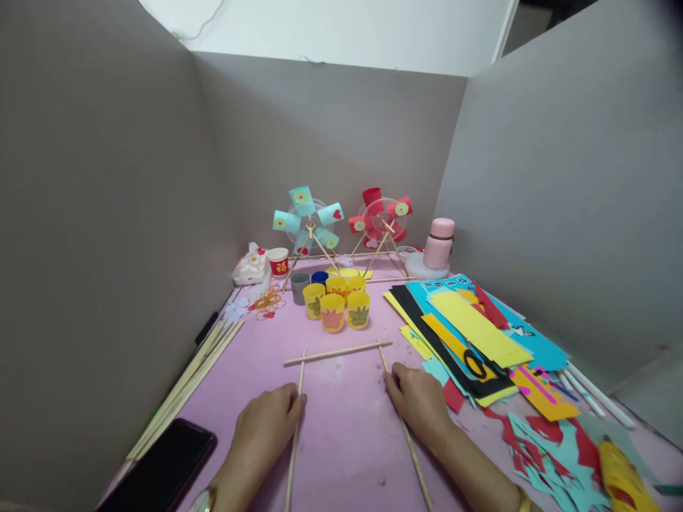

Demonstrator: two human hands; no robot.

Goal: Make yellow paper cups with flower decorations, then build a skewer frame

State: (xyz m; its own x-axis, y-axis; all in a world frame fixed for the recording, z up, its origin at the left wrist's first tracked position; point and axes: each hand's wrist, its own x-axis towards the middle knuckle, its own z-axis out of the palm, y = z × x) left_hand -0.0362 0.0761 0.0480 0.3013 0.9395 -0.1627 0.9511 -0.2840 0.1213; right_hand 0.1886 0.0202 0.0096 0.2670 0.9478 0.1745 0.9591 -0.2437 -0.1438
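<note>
My left hand [264,430] rests on the pink table with its fingers curled on a thin wooden stick [293,444] that runs toward me. My right hand [419,402] lies on a second wooden stick [410,448], fingertips pressing it down. A third stick [337,353] lies crosswise, touching the far ends of both, so the three form an open frame. Behind it stand several yellow paper cups [337,304] with flower marks.
Blue [308,222] and red [380,217] paper-cup wheels stand at the back with a pink flask [439,243]. Coloured paper sheets [469,331], scissors [480,364] and scraps lie right. Spare sticks [184,387] and a black phone [163,466] lie left. Grey panels enclose the table.
</note>
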